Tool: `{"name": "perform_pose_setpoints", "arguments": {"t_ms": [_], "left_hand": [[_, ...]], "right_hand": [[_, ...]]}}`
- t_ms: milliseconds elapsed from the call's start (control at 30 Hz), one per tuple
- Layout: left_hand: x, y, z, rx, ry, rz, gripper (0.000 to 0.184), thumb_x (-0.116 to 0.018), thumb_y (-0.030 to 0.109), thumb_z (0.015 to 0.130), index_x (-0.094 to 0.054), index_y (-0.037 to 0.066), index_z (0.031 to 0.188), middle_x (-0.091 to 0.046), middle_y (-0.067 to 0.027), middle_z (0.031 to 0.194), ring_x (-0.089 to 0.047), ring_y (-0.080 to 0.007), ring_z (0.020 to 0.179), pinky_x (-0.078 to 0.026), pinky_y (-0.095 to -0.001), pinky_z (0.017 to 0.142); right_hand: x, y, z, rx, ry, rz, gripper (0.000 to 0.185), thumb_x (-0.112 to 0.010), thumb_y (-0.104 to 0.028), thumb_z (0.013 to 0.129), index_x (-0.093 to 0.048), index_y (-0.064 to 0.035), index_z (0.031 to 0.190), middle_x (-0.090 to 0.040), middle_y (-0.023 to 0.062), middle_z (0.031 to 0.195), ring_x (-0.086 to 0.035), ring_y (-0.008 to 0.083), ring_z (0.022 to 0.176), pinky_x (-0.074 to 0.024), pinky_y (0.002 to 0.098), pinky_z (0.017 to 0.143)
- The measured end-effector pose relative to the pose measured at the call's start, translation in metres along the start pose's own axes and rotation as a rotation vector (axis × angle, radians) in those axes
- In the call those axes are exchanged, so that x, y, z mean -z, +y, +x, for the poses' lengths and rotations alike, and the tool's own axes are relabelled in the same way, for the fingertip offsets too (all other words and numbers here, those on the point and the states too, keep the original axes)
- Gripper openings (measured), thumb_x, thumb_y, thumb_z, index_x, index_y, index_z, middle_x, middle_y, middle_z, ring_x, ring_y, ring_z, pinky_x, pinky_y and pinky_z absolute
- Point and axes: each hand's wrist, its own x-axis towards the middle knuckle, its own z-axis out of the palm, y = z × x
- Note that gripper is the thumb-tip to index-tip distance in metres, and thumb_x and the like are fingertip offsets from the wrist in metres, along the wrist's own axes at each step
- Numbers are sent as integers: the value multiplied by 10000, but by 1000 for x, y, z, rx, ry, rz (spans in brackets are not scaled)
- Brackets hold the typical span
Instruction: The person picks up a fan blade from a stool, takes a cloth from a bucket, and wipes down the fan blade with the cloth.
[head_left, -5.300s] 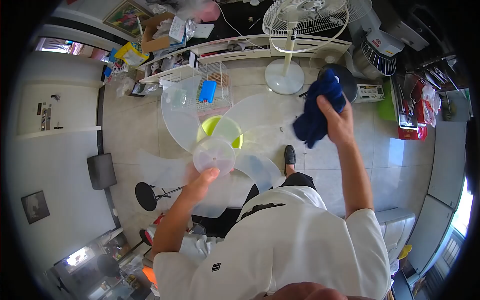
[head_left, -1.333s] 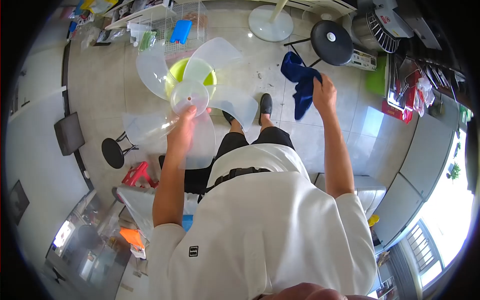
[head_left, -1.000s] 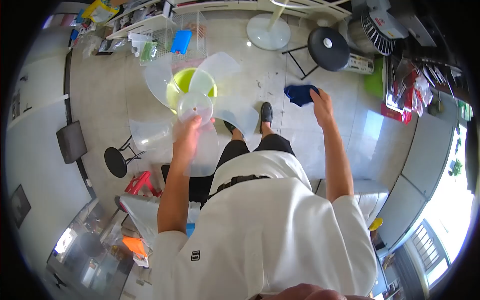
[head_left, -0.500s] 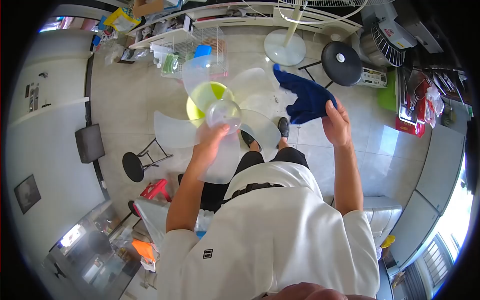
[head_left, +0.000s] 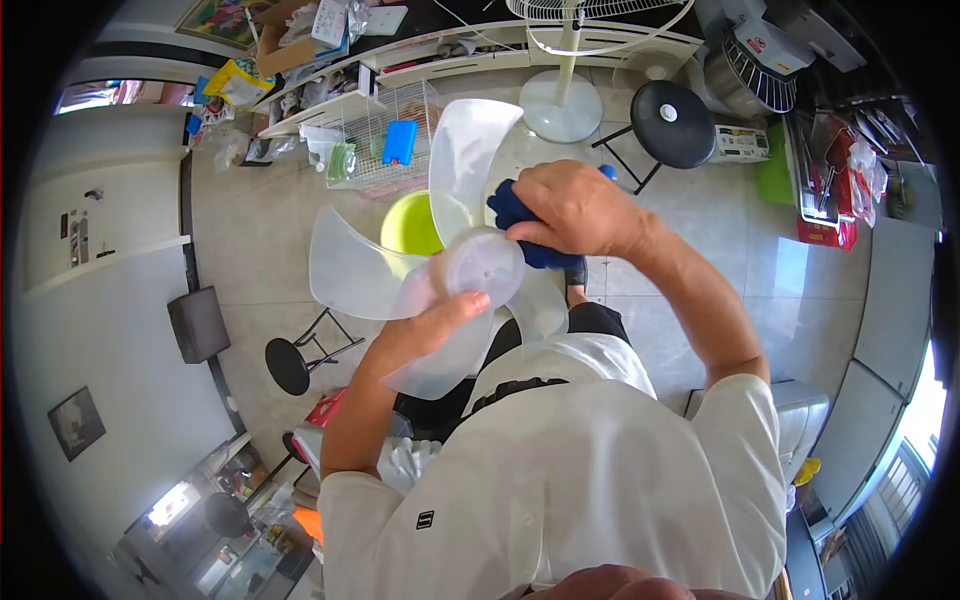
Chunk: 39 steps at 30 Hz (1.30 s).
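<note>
A translucent white fan blade wheel (head_left: 486,264) with several broad blades is held up in front of my body. My left hand (head_left: 437,326) grips it near the round hub, thumb on top and the other fingers hidden beneath. My right hand (head_left: 578,212) is closed around a bunched dark blue cloth (head_left: 511,207), which lies against a blade on the right of the hub. Below the wheel, a yellow-green bucket (head_left: 404,224) stands on the tiled floor, partly covered by the blades.
A fan stand (head_left: 560,108) with a wire guard is ahead, beside a black round stool (head_left: 672,124). A wire cage (head_left: 368,130) with a blue object (head_left: 400,142) sits ahead left. Another folding stool (head_left: 288,366) is at the left, and a red box (head_left: 826,233) at the right.
My right hand has swung left with the cloth, from apart on the right to the blade wheel. The cloth is now bunched instead of hanging spread. The wheel has turned in my left hand.
</note>
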Motion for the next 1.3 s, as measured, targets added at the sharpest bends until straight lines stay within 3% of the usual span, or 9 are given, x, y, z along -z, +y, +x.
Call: {"name": "perform_pose_setpoints", "arguments": {"t_ms": [300, 400, 600, 667, 867, 900, 1000, 1133, 1300], "left_hand": [[27, -2, -18, 67, -12, -58, 633, -706, 195, 878, -492, -12, 1437, -628, -94, 1269, -603, -164, 1145, -507, -339, 964], [48, 9, -22, -5, 132, -217, 619, -710, 218, 859, -499, 8, 1402, -657, -121, 1196, -657, -216, 1069, -538, -374, 913], [41, 3, 13, -231, 229, -375, 617, -714, 280, 877, -474, 18, 1383, -676, -165, 1138, -698, -280, 975, -565, -428, 842], [34, -9, 25, -261, 209, -425, 661, -714, 285, 893, -426, 10, 1422, -668, -173, 1157, -701, -290, 985, -576, -454, 827], [-4, -17, 52, -300, 59, -848, 524, -667, 296, 947, -528, -1, 1356, -686, -154, 1164, -701, -320, 975, -569, -455, 837], [-10, -18, 55, -274, 34, -850, 505, -664, 292, 950, -546, -1, 1344, -688, -153, 1166, -701, -314, 978, -568, -453, 845], [-23, -18, 57, -225, 37, -826, 478, -658, 286, 959, -566, 2, 1332, -689, -150, 1170, -700, -306, 984, -567, -451, 855], [-35, -20, 55, -132, 122, -738, 477, -641, 283, 950, -553, 19, 1338, -688, -171, 1157, -698, -299, 982, -568, -441, 824], [-48, -13, 51, -129, 138, -655, 561, -645, 248, 943, -460, 23, 1422, -677, -162, 1181, -691, -314, 998, -571, -460, 843]], "right_hand": [[34, 36, -40, -357, -157, 126, 416, -639, -443, 979, -623, -27, 960, -705, 159, 854, -688, 356, 766, -539, 422, 692], [38, 59, -72, -652, 156, 901, 491, -473, -449, 1081, -642, 8, 1142, -734, 87, 952, -715, 180, 899, -586, 338, 771], [7, 31, -48, -693, 757, 1866, 644, -374, -552, 1074, -526, -10, 1386, -625, 179, 1347, -613, 307, 1245, -475, 467, 1080], [3, 21, -40, -268, 676, 2189, 653, -361, -576, 1064, -514, -65, 1441, -551, 161, 1471, -489, 358, 1387, -349, 525, 1186], [-13, -11, -20, -514, 581, 1889, 574, -542, -414, 1042, -465, -49, 1479, -572, 138, 1438, -548, 280, 1329, -400, 457, 1140], [-10, -15, -20, -819, 559, 1729, 539, -595, -330, 1034, -474, -33, 1467, -594, 107, 1398, -575, 216, 1275, -437, 377, 1093], [-5, -19, -14, -713, 471, 1598, 562, -645, -298, 1016, -466, -16, 1469, -606, 85, 1356, -578, 162, 1224, -450, 320, 1048], [14, -19, -3, -952, 352, 1201, 490, -755, -301, 934, -618, 20, 1278, -710, 87, 1099, -670, 137, 960, -538, 293, 847], [4, -11, -7, -1044, 576, 1314, 292, -758, -198, 889, -693, 21, 1071, -725, 78, 900, -686, 141, 764, -559, 289, 694]]}}
